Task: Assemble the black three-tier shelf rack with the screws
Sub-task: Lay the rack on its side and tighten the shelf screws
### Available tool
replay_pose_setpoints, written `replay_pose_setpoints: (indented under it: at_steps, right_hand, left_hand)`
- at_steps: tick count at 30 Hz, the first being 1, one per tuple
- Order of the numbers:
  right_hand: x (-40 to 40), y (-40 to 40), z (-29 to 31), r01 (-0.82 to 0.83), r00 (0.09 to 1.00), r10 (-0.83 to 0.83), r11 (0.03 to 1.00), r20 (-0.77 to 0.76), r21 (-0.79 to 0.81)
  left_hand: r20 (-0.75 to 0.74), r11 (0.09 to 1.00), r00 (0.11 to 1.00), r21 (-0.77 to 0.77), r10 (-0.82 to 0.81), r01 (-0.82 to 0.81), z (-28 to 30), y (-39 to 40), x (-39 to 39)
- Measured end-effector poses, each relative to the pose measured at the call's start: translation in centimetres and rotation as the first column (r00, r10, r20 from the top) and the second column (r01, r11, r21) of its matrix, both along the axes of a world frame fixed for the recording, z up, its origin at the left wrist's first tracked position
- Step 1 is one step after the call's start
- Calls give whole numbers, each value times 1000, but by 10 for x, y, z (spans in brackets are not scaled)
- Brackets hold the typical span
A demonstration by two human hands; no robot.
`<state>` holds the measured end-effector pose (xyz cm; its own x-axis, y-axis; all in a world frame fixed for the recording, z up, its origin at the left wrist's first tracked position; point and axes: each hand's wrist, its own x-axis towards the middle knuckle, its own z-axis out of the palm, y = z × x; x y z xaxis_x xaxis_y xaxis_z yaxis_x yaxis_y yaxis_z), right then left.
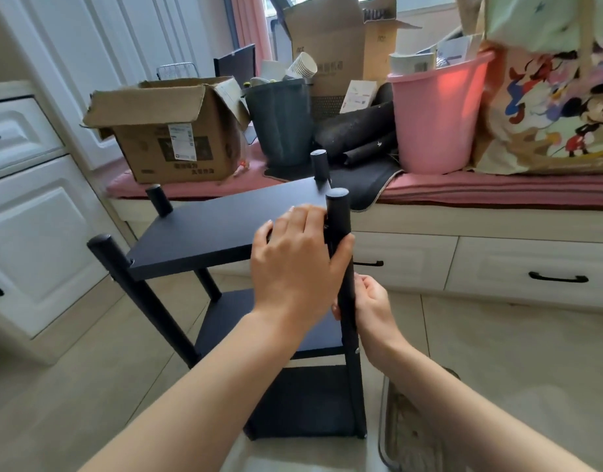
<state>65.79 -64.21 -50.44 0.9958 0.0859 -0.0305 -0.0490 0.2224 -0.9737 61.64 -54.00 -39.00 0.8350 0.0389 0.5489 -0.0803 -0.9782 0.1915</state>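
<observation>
Already the black rack stands on the floor with three matte shelves and four round posts in place. The near post is gripped by both hands: the left hand beside the top shelf's corner, the right hand just below. Probably that corner's screw remains.

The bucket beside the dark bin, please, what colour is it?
Pink bucket, head view.
</observation>
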Motion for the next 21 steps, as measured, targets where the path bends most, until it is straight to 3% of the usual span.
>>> replay_pose_setpoints:
  at_steps: [9,15,21]
  right_hand:
    - [19,43,39,-63,994,65,998,85,-29]
    - [2,96,54,-125,983,135,989,128,-77]
    - [-20,163,65,-217,962,237,965,138,-149]
  left_hand:
    - [137,969,984,-231,118,-84,23,55,3]
    - [196,891,968,-450,160,-56,24,116,-26]
    - [157,783,975,-621,159,-28,16,196,-53]
